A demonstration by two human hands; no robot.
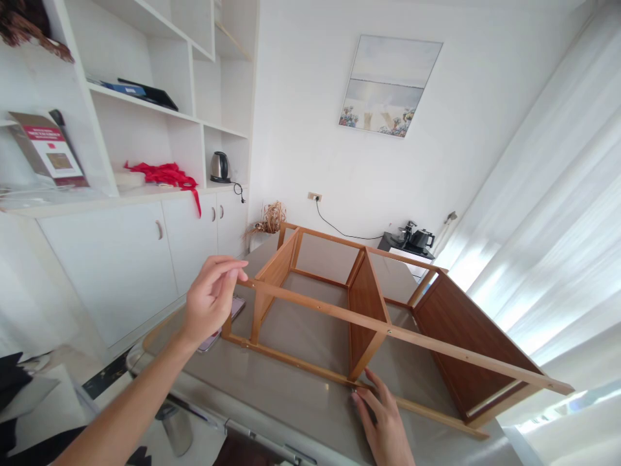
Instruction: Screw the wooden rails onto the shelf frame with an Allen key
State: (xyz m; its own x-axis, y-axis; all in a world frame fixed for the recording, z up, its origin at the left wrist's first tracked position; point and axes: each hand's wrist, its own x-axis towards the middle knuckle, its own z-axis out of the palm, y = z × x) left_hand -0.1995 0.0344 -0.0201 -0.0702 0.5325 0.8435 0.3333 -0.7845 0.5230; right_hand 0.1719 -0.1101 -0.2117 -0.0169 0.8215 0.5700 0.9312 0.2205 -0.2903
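A wooden shelf frame lies on its side on a grey tabletop, its panels standing upright between long rails. My left hand is closed at the left end of the upper near rail, fingertips bent over the wood. At the lower near rail, below the middle panel, is my right hand. Its thumb and a finger pinch at a small shiny screw, while another finger reaches up by the panel's foot. The screw is partly hidden by the fingertips. Screw heads show along the upper rail.
A phone lies on the table behind my left forearm. White cabinets with open shelves stand left, holding an electric kettle and red ribbon. Dried flowers and a tea set sit beyond the frame. Curtains hang right.
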